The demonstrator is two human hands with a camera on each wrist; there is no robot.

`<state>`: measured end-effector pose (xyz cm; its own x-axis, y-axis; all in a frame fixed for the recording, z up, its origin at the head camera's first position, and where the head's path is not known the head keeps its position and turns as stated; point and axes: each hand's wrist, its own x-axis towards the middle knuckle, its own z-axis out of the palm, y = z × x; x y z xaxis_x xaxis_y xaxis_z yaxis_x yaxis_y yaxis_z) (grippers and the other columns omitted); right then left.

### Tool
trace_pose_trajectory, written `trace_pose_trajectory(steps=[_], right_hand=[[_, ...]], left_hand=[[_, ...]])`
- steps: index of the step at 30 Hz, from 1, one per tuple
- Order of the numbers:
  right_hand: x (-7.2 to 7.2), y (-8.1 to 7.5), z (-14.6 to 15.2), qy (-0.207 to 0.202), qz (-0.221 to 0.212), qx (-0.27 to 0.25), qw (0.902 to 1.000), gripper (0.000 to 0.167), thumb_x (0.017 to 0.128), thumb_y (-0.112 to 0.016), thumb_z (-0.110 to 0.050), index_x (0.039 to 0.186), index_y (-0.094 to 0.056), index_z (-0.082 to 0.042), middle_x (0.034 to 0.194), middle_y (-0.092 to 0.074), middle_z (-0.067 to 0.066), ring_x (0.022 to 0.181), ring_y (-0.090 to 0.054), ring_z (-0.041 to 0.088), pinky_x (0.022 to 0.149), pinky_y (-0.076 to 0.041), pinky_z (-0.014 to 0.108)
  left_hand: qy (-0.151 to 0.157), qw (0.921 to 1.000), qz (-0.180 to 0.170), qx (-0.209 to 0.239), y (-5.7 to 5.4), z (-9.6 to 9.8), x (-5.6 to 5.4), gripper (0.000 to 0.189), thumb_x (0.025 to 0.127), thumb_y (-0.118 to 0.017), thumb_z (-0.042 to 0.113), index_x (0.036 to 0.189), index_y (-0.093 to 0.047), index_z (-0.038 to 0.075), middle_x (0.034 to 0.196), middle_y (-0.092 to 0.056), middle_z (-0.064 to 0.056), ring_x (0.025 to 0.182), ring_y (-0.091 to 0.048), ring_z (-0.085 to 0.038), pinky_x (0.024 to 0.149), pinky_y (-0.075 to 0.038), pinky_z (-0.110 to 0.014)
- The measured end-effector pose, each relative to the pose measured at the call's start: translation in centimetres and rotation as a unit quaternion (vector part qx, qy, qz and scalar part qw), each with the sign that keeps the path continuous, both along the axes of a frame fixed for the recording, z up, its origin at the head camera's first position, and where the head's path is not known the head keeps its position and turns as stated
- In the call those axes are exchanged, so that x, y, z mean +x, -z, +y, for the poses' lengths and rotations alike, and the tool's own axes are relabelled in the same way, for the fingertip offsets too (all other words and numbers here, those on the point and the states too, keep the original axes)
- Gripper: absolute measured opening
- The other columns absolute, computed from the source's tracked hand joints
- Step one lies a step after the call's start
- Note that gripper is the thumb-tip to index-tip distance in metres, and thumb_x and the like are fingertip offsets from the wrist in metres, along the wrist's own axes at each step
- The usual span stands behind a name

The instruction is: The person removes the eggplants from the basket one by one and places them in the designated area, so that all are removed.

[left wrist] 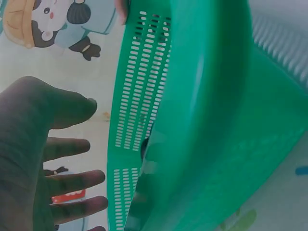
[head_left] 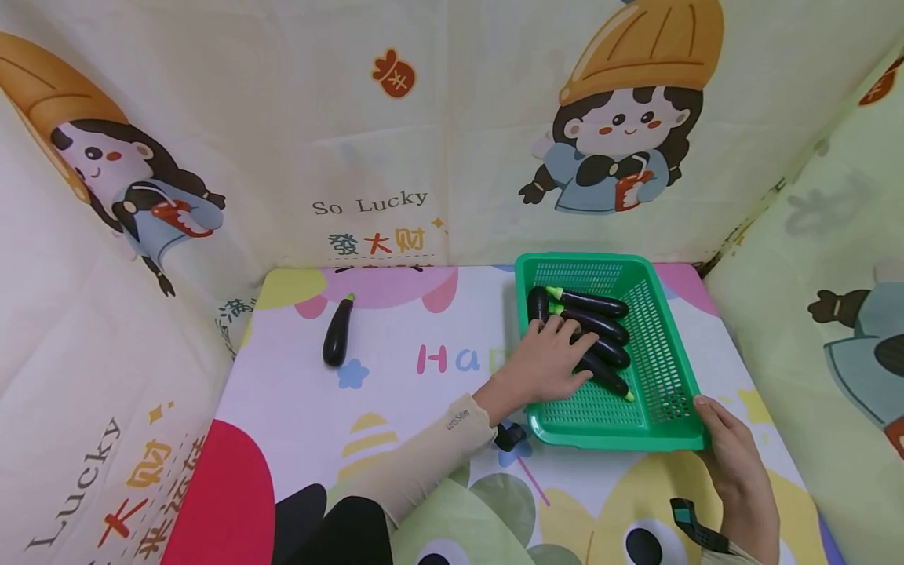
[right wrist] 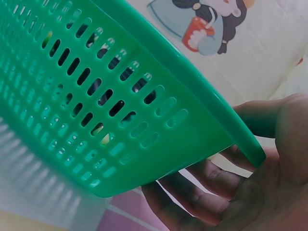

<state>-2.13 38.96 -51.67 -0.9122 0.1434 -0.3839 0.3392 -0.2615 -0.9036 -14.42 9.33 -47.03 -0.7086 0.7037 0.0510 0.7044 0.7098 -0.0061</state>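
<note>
In the head view, a green plastic basket (head_left: 671, 337) with slotted walls holds several dark purple eggplants (head_left: 596, 304) with green stem ends. My left hand (head_left: 554, 361) reaches over the basket's left rim, its spread fingers over the eggplants. The left wrist view shows the fingers (left wrist: 77, 183) mostly straight and apart, with the basket wall (left wrist: 139, 86) beside them. At the basket's near right corner, my right hand (head_left: 734, 447) grips the rim. In the right wrist view, the thumb (right wrist: 260, 118) is at the rim and the fingers curl beneath the corner.
A single eggplant (head_left: 339, 333) lies on the printed tablecloth (head_left: 282, 392), left of the basket. Cloth walls with cartoon figures (head_left: 628, 141) stand behind and at both sides. Dark wrist straps (head_left: 695, 530) are on the forearms.
</note>
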Motion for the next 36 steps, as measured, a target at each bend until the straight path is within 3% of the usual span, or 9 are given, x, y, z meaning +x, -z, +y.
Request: trace_pose_trajectory(steps=[10, 19, 26, 31, 36], right_hand=[[-0.1, -0.3, -0.2, 0.004, -0.017, 0.008, 0.9998, 0.032, 0.111, -0.049, -0.028, 0.094, -0.075, -0.036, 0.094, -0.068, -0.018, 0.079, -0.068, 0.002, 0.070, -0.057, 0.020], [0.1, -0.3, -0.1, -0.007, -0.001, 0.010, 0.9999, 0.031, 0.111, -0.048, -0.028, 0.098, -0.075, -0.037, 0.095, -0.070, -0.018, 0.080, -0.069, 0.002, 0.071, -0.058, 0.020], [0.2, -0.3, 0.0, -0.005, 0.003, -0.002, 1.0000, 0.032, 0.111, -0.047, -0.027, 0.098, -0.075, -0.036, 0.094, -0.071, -0.016, 0.078, -0.070, 0.003, 0.070, -0.058, 0.020], [0.3, -0.3, -0.1, -0.011, 0.004, 0.008, 0.9999, 0.032, 0.111, -0.047, -0.028, 0.100, -0.075, -0.038, 0.095, -0.071, -0.017, 0.079, -0.069, 0.002, 0.071, -0.057, 0.020], [0.4, -0.3, -0.2, -0.010, 0.004, 0.008, 0.9999, 0.031, 0.111, -0.048, -0.028, 0.100, -0.075, -0.039, 0.095, -0.072, -0.017, 0.080, -0.070, 0.002, 0.072, -0.058, 0.020]], left_hand=[[0.013, 0.9989, -0.041, -0.021, 1.1, 1.7, 0.4, 0.065, 0.103, -0.047, 0.063, 0.161, -0.035, 0.036, 0.158, -0.044, -0.001, 0.144, -0.044, -0.024, 0.114, -0.044, -0.049], [0.024, 0.9969, -0.059, -0.046, 2.1, 3.1, 0.6, 0.067, 0.103, -0.045, 0.065, 0.162, -0.033, 0.036, 0.161, -0.041, 0.000, 0.145, -0.042, -0.025, 0.116, -0.042, -0.050], [0.028, 0.9938, -0.086, -0.065, 1.9, 3.2, 0.7, 0.068, 0.102, -0.048, 0.064, 0.162, -0.032, 0.036, 0.161, -0.042, 0.002, 0.145, -0.041, -0.024, 0.116, -0.042, -0.050], [0.028, 0.9926, -0.096, -0.068, 2.6, 3.0, 0.7, 0.067, 0.103, -0.049, 0.062, 0.162, -0.032, 0.036, 0.165, -0.038, 0.004, 0.151, -0.038, -0.025, 0.120, -0.039, -0.051], [0.033, 0.9938, -0.083, -0.067, 3.4, 2.9, 0.7, 0.065, 0.103, -0.050, 0.061, 0.161, -0.035, 0.036, 0.163, -0.041, 0.005, 0.149, -0.039, -0.024, 0.120, -0.039, -0.050]])
